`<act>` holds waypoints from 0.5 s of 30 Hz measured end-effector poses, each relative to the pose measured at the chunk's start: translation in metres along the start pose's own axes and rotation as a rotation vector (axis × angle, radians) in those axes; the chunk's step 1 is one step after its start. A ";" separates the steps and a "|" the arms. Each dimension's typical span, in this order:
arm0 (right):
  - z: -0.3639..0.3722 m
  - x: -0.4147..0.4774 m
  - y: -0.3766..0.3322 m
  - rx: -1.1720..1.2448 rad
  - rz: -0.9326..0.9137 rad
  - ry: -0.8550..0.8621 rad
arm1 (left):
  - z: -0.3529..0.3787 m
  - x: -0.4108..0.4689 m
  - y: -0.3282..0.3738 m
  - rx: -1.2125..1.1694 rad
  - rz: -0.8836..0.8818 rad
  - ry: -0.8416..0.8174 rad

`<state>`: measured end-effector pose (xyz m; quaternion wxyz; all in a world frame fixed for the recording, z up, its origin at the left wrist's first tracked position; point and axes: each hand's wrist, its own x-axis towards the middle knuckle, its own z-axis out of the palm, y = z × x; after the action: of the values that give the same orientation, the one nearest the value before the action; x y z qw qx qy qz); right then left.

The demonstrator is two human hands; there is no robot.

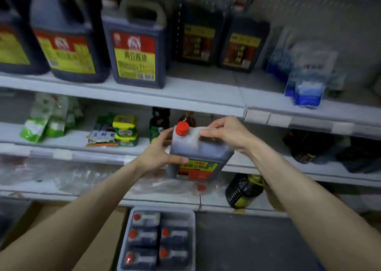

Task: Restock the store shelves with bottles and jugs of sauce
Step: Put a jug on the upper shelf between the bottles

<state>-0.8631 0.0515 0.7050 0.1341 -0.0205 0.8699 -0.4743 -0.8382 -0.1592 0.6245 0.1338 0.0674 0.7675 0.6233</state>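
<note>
I hold a dark sauce jug (203, 151) with a red cap and a yellow-and-red label in the air in front of the middle shelf. My left hand (159, 153) grips its left side, thumb across the front. My right hand (224, 133) grips the clear handle on top. On the top shelf (198, 93) stand several large dark jugs with red-and-yellow labels, the nearest one (135, 49) left of centre. Two darker jugs (243, 43) sit further back to the right.
A grey crate (156, 239) on the floor holds several more red-capped jugs. A cardboard box (103, 239) lies to its left. The middle shelf carries green packets (47, 118), green tubs (124, 130) and dark bottles. Blue-and-white bags (307, 74) stand at the top right. A dark oil bottle (244, 190) lies on the lower shelf.
</note>
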 end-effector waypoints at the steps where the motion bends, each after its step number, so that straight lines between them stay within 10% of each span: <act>1: -0.014 -0.009 -0.025 -0.020 -0.038 0.013 | -0.004 -0.003 0.025 -0.006 0.048 -0.009; 15: -0.139 -0.114 -0.276 -0.190 -0.532 0.222 | -0.057 -0.060 0.283 -0.061 0.467 0.167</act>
<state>-0.8143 0.0327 1.0300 -0.0934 -0.2080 0.8838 -0.4086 -0.8150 -0.1686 0.9187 -0.0758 0.1871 0.7203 0.6636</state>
